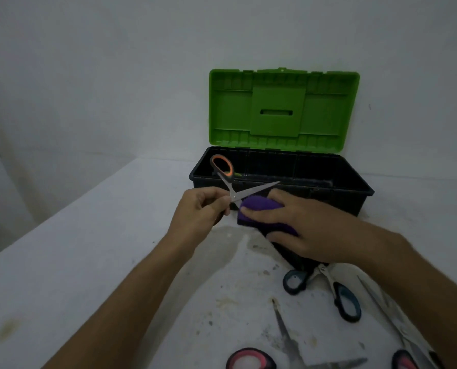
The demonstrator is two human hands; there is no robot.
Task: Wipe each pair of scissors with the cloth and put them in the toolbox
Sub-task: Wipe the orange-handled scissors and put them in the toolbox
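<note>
wiping open orange scissors (228,179) just in front of the toolbox (280,179).

my left hand (200,209) pinches the scissors near the pivot; one handle loop points up and away over the box's front left rim, the free blade runs right and slightly up, tip over the front wall. my right hand (299,222) grips the purple cloth (259,206), folded over the other blade. the green lid (283,110) stands upright against the wall. more scissors (339,291) lie near my right forearm; the table (89,235) is bare to the left.

Single head-worn view, angled forward and down, close over the table (62,262) toward the wall (115,62).
</note>
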